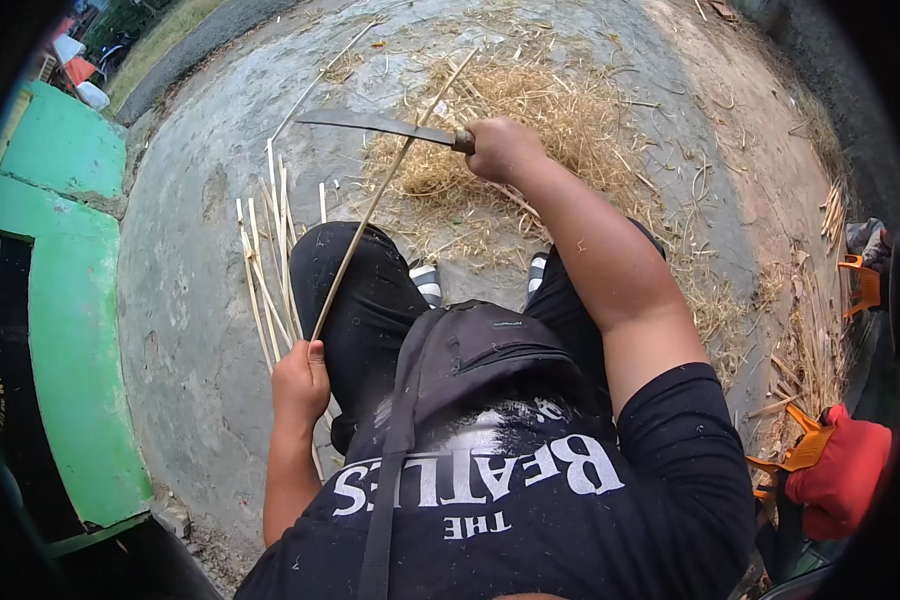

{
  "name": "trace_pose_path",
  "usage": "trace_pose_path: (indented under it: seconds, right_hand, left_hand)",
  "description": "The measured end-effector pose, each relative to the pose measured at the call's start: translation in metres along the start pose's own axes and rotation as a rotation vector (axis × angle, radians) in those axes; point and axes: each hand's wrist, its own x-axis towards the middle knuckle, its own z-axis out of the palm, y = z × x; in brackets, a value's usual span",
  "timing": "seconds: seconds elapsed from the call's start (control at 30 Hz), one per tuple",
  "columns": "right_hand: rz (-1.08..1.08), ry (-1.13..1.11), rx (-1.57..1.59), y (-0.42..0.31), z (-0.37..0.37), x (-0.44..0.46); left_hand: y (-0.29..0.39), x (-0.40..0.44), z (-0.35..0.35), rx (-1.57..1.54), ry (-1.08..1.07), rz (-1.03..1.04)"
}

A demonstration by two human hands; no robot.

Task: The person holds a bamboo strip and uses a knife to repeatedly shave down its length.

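Note:
My left hand is closed round the lower end of a thin bamboo strip, which slants up and away across my left knee. My right hand grips the wooden handle of a long-bladed knife. The blade points left and crosses the strip near its upper part, touching or very close to it. Beside my left leg lie several more pale bamboo strips, partly hidden behind my left hand and forearm.
A heap of curly shavings covers the concrete ahead of my feet. To the left stands a green wall. At the right are split sticks, an orange chair and red cloth. A black bag rests on my lap.

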Motion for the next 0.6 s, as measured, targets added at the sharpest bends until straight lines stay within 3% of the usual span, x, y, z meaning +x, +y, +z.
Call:
trace_pose_path:
  seconds: [0.23, 0.37, 0.6]
  right_hand:
    - [-0.207, 0.005, -0.072, -0.036, -0.006, -0.031]
    - [0.024, -0.038, 0.143, 0.009, 0.006, 0.008]
    - [-0.101, -0.009, -0.003, -0.019, -0.007, -0.024]
  left_hand:
    - [-0.007, -0.007, 0.003, 0.001, -0.016, -0.013]
    - [-0.006, -0.013, 0.01, -0.015, 0.034, 0.014]
    - [-0.009, -0.007, 0.003, -0.073, -0.006, -0.012]
